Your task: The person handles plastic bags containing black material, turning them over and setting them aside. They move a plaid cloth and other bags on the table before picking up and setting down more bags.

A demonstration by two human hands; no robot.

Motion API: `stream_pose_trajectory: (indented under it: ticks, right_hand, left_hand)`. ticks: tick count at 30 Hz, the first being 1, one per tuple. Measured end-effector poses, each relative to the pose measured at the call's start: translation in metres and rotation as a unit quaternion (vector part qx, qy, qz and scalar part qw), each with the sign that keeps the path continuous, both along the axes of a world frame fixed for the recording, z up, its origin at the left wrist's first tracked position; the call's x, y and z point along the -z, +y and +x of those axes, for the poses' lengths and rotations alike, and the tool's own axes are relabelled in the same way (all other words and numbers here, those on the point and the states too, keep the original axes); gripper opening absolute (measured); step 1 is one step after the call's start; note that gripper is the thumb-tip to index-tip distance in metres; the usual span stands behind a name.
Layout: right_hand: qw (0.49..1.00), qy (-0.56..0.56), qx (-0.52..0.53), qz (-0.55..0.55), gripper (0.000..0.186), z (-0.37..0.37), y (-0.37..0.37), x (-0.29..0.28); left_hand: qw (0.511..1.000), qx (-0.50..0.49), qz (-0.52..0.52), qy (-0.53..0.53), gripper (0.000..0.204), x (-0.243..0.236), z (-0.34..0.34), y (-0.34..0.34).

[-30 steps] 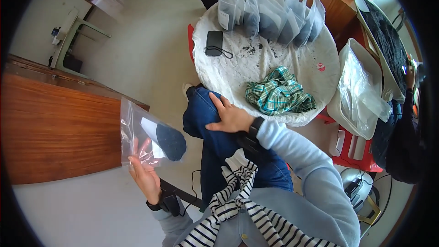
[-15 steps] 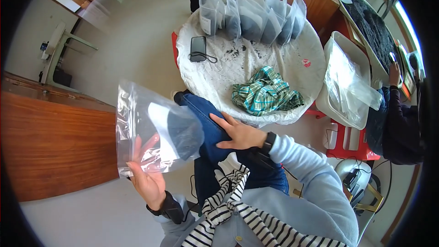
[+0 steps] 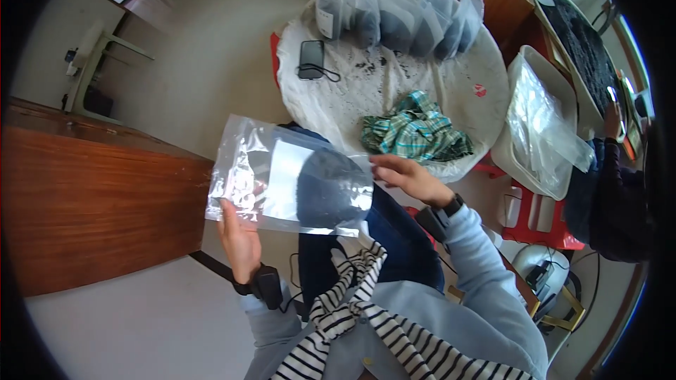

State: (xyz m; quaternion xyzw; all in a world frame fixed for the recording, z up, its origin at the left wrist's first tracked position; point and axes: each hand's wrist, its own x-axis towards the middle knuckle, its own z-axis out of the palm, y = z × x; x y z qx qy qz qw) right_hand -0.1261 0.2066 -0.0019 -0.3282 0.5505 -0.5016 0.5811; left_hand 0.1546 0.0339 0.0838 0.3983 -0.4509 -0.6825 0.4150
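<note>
A clear zip plastic bag point(image 3: 282, 200) lies stretched sideways above my lap. Inside it are a dark grey, rounded mass point(image 3: 331, 190) toward the right end and a white sheet or label point(image 3: 285, 179) beside that. My left hand point(image 3: 241, 239) grips the bag's left end, thumb on the near side and the other fingers blurred behind the film. At the right edge, my right hand point(image 3: 412, 179) has its fingers close together on the bag's upper corner; the fingertips are partly hidden there.
Ahead stands a round table point(image 3: 338, 105) under a stained white cloth. On it are several filled clear bags point(image 3: 398, 21), a black phone-like device point(image 3: 311, 60) with a strap, and a green plaid cloth point(image 3: 415, 127). A white bin point(image 3: 503, 151) with clear bags and another person point(image 3: 612, 204) are at right.
The bag has swung from a tilted position at the left to nearly level in front of me. My right hand has left my thigh and come up to the bag's right edge.
</note>
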Motion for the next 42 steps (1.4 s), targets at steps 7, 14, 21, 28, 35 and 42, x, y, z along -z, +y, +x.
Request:
stream_pose_trajectory:
  ticks: [7, 14, 21, 28, 35, 42]
  right_hand:
    - [0.998, -0.001, -0.002, 0.071, 0.051, 0.002, -0.019, -0.004]
    - [0.984, -0.144, 0.101, 0.017, 0.035, 0.009, -0.021, 0.003]
    - [0.96, -0.232, 0.139, -0.07, 0.016, 0.017, -0.017, 0.028]
    - [0.976, -0.175, 0.114, -0.059, 0.01, 0.012, 0.002, 0.017]
    - [0.97, -0.226, 0.066, -0.052, 0.009, 0.019, 0.006, 0.026]
    - [0.954, -0.265, 0.087, -0.106, 0.012, 0.037, 0.007, 0.022]
  left_hand:
    - [1.0, -0.017, -0.01, 0.017, 0.053, -0.007, -0.006, -0.001]
    - [0.979, 0.16, -0.127, -0.027, 0.06, -0.029, -0.019, 0.005]
    - [0.971, 0.163, -0.165, -0.063, 0.066, -0.028, -0.009, 0.007]
    - [0.98, 0.134, -0.134, 0.057, 0.073, 0.007, -0.008, 0.022]
    - [0.937, 0.229, -0.137, -0.225, 0.032, 0.047, -0.009, 0.067]
    - [0.92, 0.304, -0.13, -0.21, 0.027, 0.064, -0.008, 0.078]
